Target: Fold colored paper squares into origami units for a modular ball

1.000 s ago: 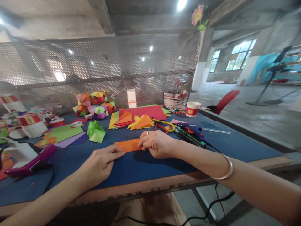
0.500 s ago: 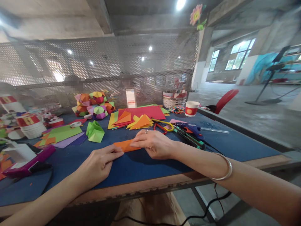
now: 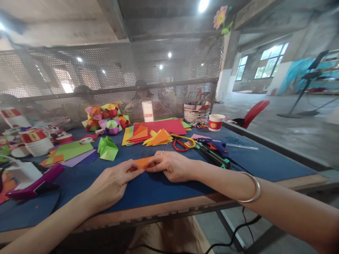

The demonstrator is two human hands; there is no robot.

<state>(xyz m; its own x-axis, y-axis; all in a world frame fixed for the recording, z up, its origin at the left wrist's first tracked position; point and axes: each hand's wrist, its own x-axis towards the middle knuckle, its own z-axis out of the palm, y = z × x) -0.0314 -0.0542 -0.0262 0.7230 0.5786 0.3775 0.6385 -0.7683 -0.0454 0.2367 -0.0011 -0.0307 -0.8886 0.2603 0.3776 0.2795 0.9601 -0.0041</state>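
A narrow, folded-looking strip of bright orange paper [image 3: 141,163] lies at the centre of the work, low over the blue tabletop [image 3: 159,190], with a hand at either end. Taking the strip as the middle of a clock, twelve pointing to the grey perforated metal screen [image 3: 169,76], the left hand [image 3: 112,181] comes in from eight o'clock, its thumb and forefinger drawn together and pinching the strip's near left part. The right hand [image 3: 172,165], with a ring on one finger and a round silver bangle [image 3: 256,192] on the forearm, comes from three o'clock; its fingertips pinch the other end and cover much of it. Whether the strip's near edge is raised off the tabletop, I cannot tell. At ten o'clock stands a light green folded paper piece [image 3: 108,148]; at eleven, farther out, sits a cluster of multicoloured faceted paper balls [image 3: 112,126]. A large flat red paper sheet [image 3: 169,126] lies at one o'clock, with pointed orange folded papers [image 3: 160,137] on its near side. Scissors with red and yellow loop handles [image 3: 181,149] lie at two o'clock, and beyond them stands a red-and-white paper cup [image 3: 215,122].
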